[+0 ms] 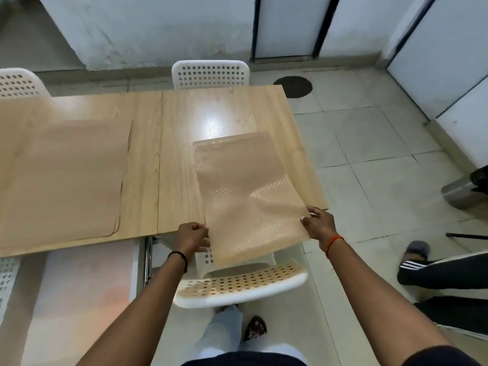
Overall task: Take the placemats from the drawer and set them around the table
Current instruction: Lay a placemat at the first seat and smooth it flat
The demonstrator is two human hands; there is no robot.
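In the head view, both hands hold one translucent placemat (pixel 245 196) over the right end of the wooden surface (pixel 174 143). The left hand (pixel 191 237) pinches its near left edge with curled fingers, and the right hand (pixel 318 223) pinches its near right corner. The mat is bent, its far part is over the surface and its near part hangs above a white chair (pixel 240 286). Another placemat (pixel 60 178) lies flat on the left part

A plain dining room: wooden table (pixel 224 114), white perforated chairs (pixel 211 73), tiled floor (pixel 356 143), scuffed white walls (pixel 148 27)
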